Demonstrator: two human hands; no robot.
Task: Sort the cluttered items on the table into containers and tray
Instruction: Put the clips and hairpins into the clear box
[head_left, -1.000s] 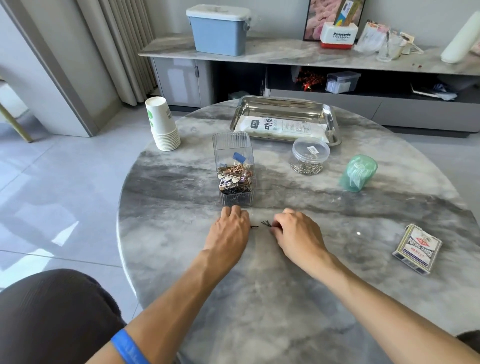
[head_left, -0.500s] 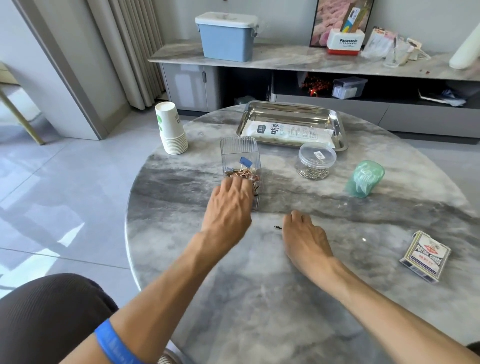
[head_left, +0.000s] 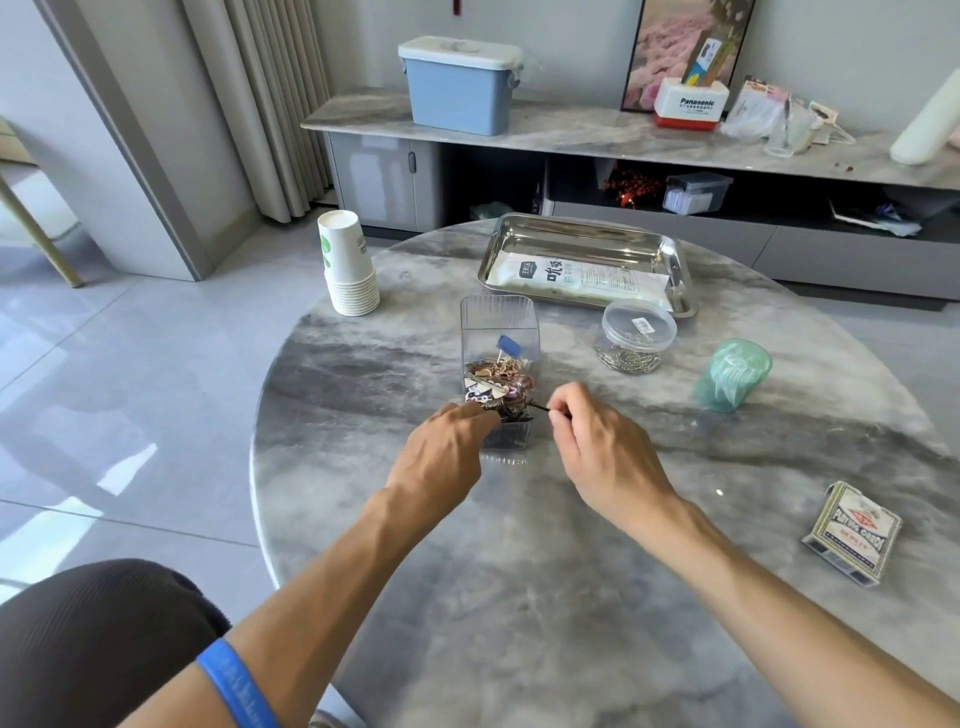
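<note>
Thin dark hairpin (head_left: 542, 407), pinched at one end between thumb and fingertip of the right hand (head_left: 602, 453) and held level, its free end reaching to the rim of the tall clear ribbed plastic container (head_left: 496, 325). The container stands upright near the middle of the round grey marbled table (head_left: 519, 597) and is about half filled with small clips and pins, one blue. The left hand (head_left: 441, 462) is at the container's near left corner, fingers curled with their tips at its rim; whether they hold anything cannot be told. Behind the container, a shiny rectangular steel tray (head_left: 670, 254) holds a flat white printed packet (head_left: 582, 275). In front of the tray's right end stands a round clear lidded tub (head_left: 635, 335) of metal paper clips, and further right a translucent green roll of bags (head_left: 733, 375). A boxed deck of playing cards (head_left: 852, 532) lies near the right edge. A stack of white paper cups (head_left: 349, 262) stands upside down at the far left.
</note>
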